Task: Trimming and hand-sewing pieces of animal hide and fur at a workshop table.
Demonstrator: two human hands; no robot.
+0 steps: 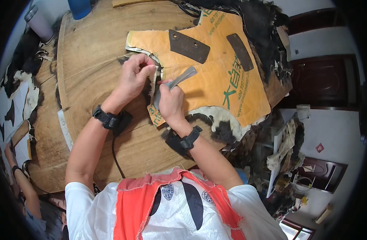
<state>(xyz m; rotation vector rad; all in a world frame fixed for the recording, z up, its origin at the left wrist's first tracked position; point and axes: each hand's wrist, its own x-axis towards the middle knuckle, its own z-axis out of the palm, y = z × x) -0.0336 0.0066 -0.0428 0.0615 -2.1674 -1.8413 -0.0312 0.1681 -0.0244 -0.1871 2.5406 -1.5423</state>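
A yellow-orange paper pattern (215, 86) with green print lies over a black-and-white fur hide (230, 120) on the wooden table. Along the pattern's left edge, my left hand (137, 75) pinches the pale rim of the hide between thumb and fingers. Close beside it, my right hand (171, 100) grips a flat grey metal strip-like tool (185, 76), its end slanting up to the right. The tool's lower part is hidden by the fingers. Two dark flat weights, one with two holes (189, 46) and one narrower (239, 52), rest on the paper.
Behind the work, more dark fur (265, 28) spreads along the table's right side. A lidded tumbler (38, 24) and a blue container (79, 9) stand at the far left. Another person's arm (25, 186) reaches in at the left, beside white hide pieces (30, 96).
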